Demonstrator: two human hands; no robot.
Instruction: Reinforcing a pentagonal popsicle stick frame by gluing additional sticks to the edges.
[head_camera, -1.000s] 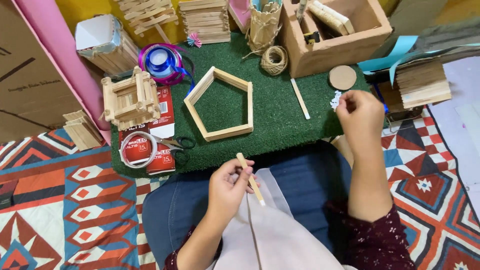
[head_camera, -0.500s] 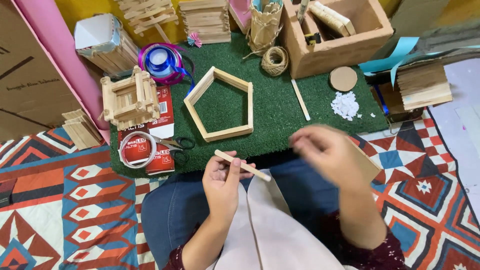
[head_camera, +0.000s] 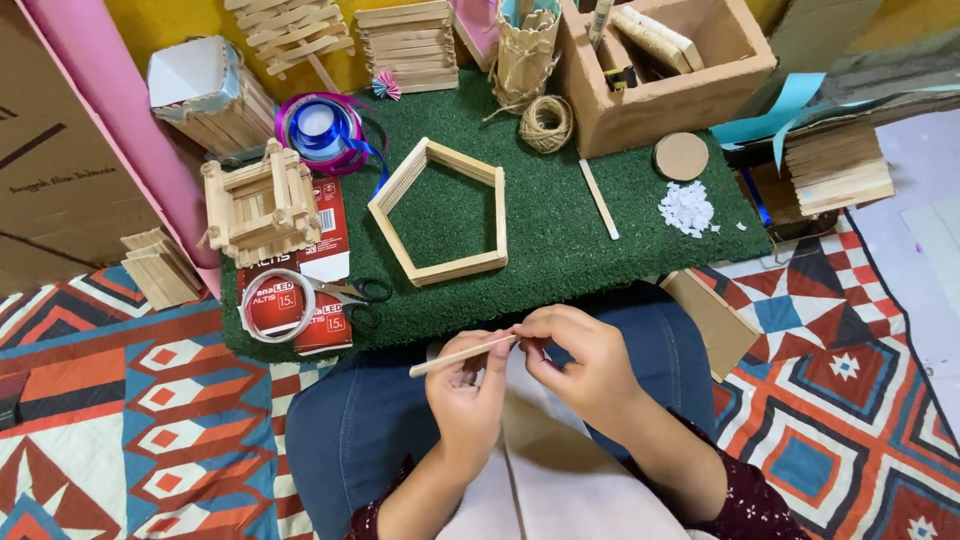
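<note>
My left hand (head_camera: 468, 395) holds a thin wooden stick (head_camera: 450, 359) level above my lap. My right hand (head_camera: 585, 365) pinches the stick's right end with its fingertips. Beyond my hands, a pentagon frame of wooden sticks (head_camera: 440, 212) lies flat on a green turf mat (head_camera: 560, 230). A single loose stick (head_camera: 599, 199) lies to the frame's right, and a small pile of white bits (head_camera: 686, 208) lies further right.
A stick-built little house (head_camera: 262, 200), tape roll (head_camera: 279, 304), scissors (head_camera: 352, 292) and red box (head_camera: 312, 262) sit at the mat's left. Blue ribbon spool (head_camera: 320, 130), twine ball (head_camera: 546, 122), stick stacks (head_camera: 408, 45) and a brown box (head_camera: 665, 62) line the back.
My right hand came back from the white bits at the mat's right and now pinches the stick's end. The stick has turned from steep to nearly level.
</note>
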